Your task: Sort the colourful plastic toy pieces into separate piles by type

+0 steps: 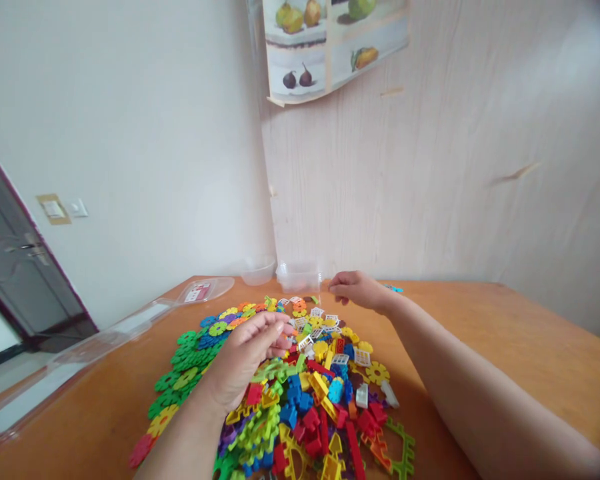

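Note:
Over the middle of a heap of mixed plastic building pieces [295, 393] hovers my left hand [253, 347], its fingers loosely bent and apart. A small white lattice piece [305, 343] lies just right of its fingertips; I see nothing clearly held. My right hand [357, 290] is past the far right side of the heap, beside a clear plastic box [299, 277]. Its fingers are curled together in a pinch, and whatever they may hold is hidden. Green disc pieces [187, 357] lie stacked on the left, with red, blue and yellow blocks nearer me.
A clear round bowl [258, 271] stands left of the box by the wall. Clear lids [206, 290] lie along the left of the brown table [505, 333]. A blue piece [394, 289] sits behind my right wrist. A fruit poster [337, 47] hangs above.

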Demonstrator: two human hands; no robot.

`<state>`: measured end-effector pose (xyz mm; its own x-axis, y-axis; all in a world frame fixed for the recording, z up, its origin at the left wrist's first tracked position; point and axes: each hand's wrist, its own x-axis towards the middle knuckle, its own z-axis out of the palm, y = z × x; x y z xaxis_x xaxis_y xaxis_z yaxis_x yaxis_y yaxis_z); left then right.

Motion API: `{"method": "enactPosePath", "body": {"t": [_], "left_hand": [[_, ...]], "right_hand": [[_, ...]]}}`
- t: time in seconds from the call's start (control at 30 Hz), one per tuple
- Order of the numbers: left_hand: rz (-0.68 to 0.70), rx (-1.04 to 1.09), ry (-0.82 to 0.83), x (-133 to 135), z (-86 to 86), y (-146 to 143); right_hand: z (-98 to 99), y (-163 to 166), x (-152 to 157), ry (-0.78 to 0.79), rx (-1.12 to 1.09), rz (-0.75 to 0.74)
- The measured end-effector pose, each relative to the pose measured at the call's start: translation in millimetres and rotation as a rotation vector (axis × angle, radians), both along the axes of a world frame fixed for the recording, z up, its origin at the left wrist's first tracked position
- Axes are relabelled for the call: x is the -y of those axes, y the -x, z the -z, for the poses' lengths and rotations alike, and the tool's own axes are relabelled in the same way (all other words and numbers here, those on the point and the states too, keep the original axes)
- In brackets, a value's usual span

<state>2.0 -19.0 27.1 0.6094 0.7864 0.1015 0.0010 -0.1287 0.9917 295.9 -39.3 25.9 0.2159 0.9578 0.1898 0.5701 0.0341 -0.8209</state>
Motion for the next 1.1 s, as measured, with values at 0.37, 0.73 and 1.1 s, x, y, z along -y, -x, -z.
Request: {"method": "enactPosePath", "body": {"t": [0.37, 0.73, 1.1], "left_hand": [[-0.529, 0.054, -0.146, -32.4, 12.2, 7.6], [-0.539, -0.183, -0.307, -46.9, 26.4, 11.1], [-0.35, -0.651, -0.624, -52.4, 45.4, 9.0]], "right_hand": [[-27.7, 84.0, 27.0, 0.074, 0.378, -0.505], [-16.1, 122.2, 27.9, -0.048, 0.612, -0.669], [-38.6, 61.9, 25.6, -0.039, 0.154, -0.251]]}}
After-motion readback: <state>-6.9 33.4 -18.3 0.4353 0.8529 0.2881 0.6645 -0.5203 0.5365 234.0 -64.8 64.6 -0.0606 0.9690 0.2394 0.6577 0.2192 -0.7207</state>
